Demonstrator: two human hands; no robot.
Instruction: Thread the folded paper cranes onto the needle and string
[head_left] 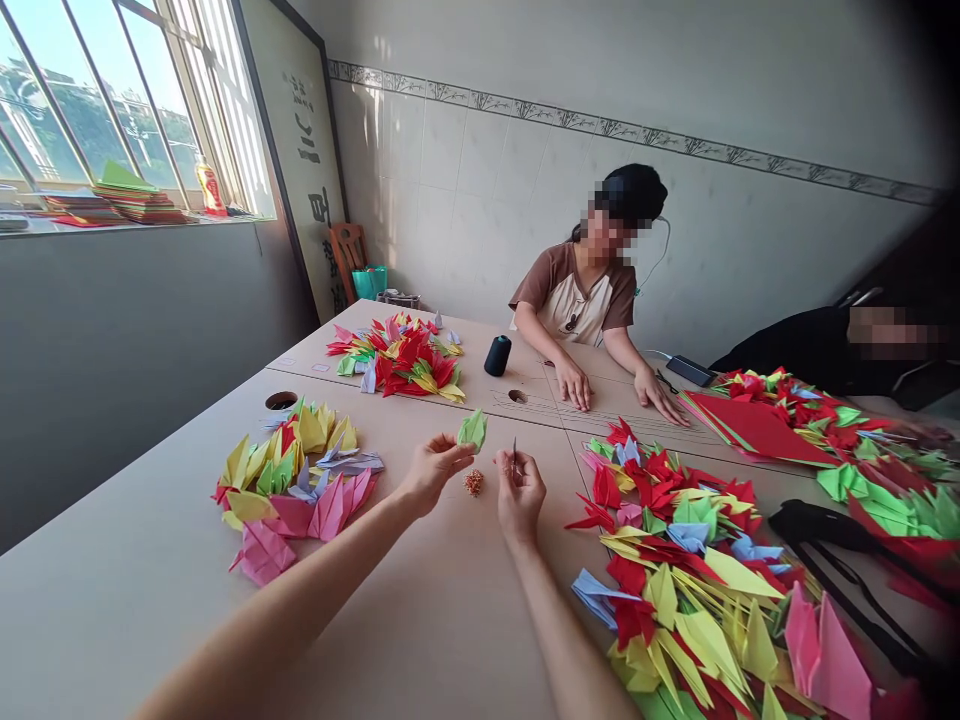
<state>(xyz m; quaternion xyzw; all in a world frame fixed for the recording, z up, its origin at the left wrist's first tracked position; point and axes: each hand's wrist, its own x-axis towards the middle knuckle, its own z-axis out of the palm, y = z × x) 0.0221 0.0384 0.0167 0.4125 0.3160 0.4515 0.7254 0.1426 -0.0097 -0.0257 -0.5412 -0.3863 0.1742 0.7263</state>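
Note:
My left hand [439, 468] is closed in a pinch on a light green folded paper crane [472, 429], held up over the table. A short way to the right, my right hand [520, 495] is closed round a thin, dark, pointed tool [514, 455] that stands upright; its exact kind is too small to tell. The two hands are apart. On the table between them lies a small heap of orange-brown beads [473, 483]. Left of my left hand is a pile of yellow, pink, green and blue paper cranes [289, 480].
A large crane pile [690, 580] spreads beside my right forearm, and another [405, 355] lies farther back. A black thread spool [497, 356] stands near a table hole [518, 396]. Across the table a person [581, 290] rests both hands on long threads. Red paper sheets [757, 430] lie right.

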